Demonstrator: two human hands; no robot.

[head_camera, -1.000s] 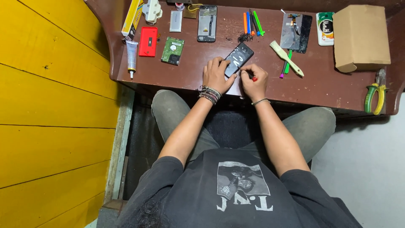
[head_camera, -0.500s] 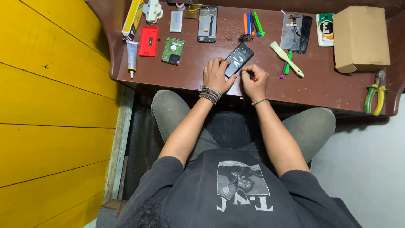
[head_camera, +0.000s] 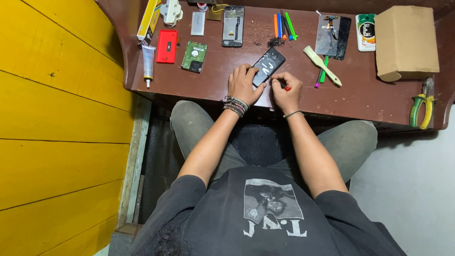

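Observation:
A black phone (head_camera: 269,64) lies tilted on the brown workbench (head_camera: 360,97), just beyond both hands. My left hand (head_camera: 244,84) rests on the phone's near left edge and holds it down, beaded bracelets on that wrist. My right hand (head_camera: 286,89) is closed around a small tool with a red tip (head_camera: 287,88), its point at the phone's lower right edge. Both forearms reach up from my lap.
On the bench lie a glue tube (head_camera: 148,64), a red case (head_camera: 167,46), a green hard drive (head_camera: 195,56), a phone frame (head_camera: 233,26), coloured pry tools (head_camera: 283,26), a brush (head_camera: 322,59), a screen panel (head_camera: 332,37), a cardboard box (head_camera: 406,41) and pliers (head_camera: 422,106). A yellow plank wall (head_camera: 57,118) stands left.
Hardly any: both hands stay on the phone, with only slight shifts of the right hand's fingers on the red-tipped tool.

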